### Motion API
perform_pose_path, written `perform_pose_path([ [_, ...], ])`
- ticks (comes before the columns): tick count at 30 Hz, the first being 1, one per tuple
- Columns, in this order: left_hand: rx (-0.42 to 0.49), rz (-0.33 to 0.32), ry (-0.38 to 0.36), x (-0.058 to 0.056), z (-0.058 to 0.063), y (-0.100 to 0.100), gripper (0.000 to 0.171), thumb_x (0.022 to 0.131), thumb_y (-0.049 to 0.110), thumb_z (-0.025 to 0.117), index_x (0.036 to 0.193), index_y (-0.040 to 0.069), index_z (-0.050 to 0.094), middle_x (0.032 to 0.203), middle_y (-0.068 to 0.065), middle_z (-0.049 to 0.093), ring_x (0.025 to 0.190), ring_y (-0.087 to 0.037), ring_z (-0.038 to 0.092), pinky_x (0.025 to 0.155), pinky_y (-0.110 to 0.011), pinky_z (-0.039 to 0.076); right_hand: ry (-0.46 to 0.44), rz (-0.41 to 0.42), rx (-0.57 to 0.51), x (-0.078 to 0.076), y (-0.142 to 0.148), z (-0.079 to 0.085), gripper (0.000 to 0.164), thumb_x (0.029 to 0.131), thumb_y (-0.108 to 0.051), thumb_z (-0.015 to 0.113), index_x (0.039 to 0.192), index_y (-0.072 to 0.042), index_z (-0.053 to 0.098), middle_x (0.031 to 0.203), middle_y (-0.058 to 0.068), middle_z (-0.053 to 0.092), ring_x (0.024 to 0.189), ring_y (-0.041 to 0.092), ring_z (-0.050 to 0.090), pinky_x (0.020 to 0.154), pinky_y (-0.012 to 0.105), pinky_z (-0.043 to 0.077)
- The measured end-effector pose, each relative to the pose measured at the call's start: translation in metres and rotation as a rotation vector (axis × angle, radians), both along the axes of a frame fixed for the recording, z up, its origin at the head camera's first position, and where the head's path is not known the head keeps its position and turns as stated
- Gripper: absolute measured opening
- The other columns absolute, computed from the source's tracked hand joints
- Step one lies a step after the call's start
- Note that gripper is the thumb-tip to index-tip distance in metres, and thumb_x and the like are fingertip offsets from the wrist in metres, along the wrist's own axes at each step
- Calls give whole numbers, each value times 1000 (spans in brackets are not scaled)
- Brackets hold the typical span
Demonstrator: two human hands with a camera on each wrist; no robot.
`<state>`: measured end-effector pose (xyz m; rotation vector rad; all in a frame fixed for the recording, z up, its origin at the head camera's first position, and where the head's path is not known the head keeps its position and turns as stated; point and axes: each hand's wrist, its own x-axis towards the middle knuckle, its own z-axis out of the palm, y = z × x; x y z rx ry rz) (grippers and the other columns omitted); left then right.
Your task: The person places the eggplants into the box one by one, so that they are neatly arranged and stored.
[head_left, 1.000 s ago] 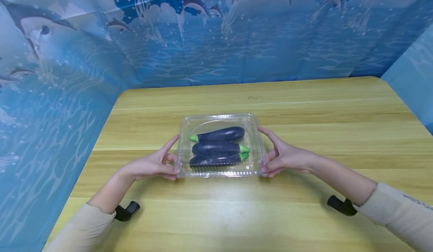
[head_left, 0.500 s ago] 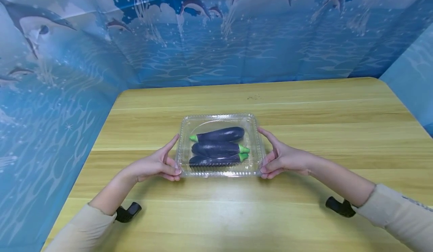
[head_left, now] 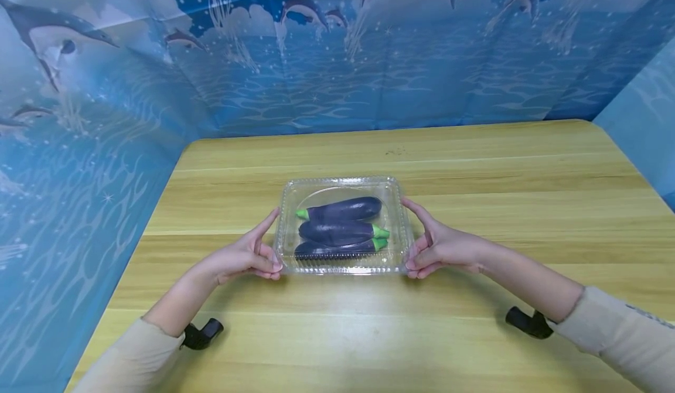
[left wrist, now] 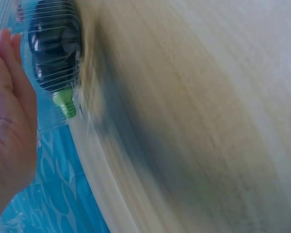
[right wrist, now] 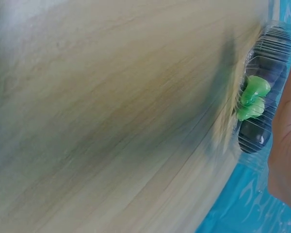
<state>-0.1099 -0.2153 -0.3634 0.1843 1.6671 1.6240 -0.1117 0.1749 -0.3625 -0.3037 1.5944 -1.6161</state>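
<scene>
A clear plastic clamshell container point(head_left: 396, 256) with ridged walls sits at the middle of the table, its lid shut. Inside lie three dark purple eggplants: the far one point(head_left: 345, 209) has its green stem to the left, while the middle one point(head_left: 335, 233) and the near one point(head_left: 332, 249) point theirs right. My left hand point(head_left: 239, 258) pinches the near left corner, index finger stretched along the side. At the near right corner, my right hand point(head_left: 445, 245) grips the same way. Green stems point(right wrist: 253, 99) show through the wall in the right wrist view.
The wooden table point(head_left: 474, 170) extends around the container on every side. Blue cloth point(head_left: 337, 88) printed with dolphins hangs behind it and along the left and right. A black wrist camera mount point(head_left: 203, 333) is on the left forearm, another point(head_left: 529, 322) on the right.
My left fingers have shifted slightly right onto the container's near left corner, and the left forearm has edged right. The container and right hand stay almost still.
</scene>
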Motion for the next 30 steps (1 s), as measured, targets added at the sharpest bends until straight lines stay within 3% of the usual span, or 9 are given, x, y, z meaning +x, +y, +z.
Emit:
perform_pose_path([
  [7, -30, -20, 60, -1, 2, 2, 112, 81, -11, 60, 145, 39, -18, 76, -14, 64, 72, -26, 66, 70, -36, 55, -2, -7, -18, 0, 1, -4, 115, 80, 10, 62, 144, -33, -22, 82, 18, 66, 72, 24, 66, 71, 43, 55],
  [18, -53, -49, 63, -2, 3, 2, 109, 81, -9, 63, 148, 31, -14, 76, -14, 64, 72, -26, 66, 70, -35, 55, 2, -12, -54, 1, 2, -7, 116, 78, 12, 61, 144, -33, -23, 79, 15, 67, 71, 23, 66, 68, 41, 55],
  [30, -64, -62, 51, -4, 3, 1, 110, 82, -7, 63, 147, 35, -14, 77, -15, 64, 73, -28, 66, 70, -36, 55, -11, -29, -46, -1, 2, -11, 117, 78, 13, 61, 143, -36, -22, 79, 16, 67, 70, 24, 66, 66, 38, 56],
])
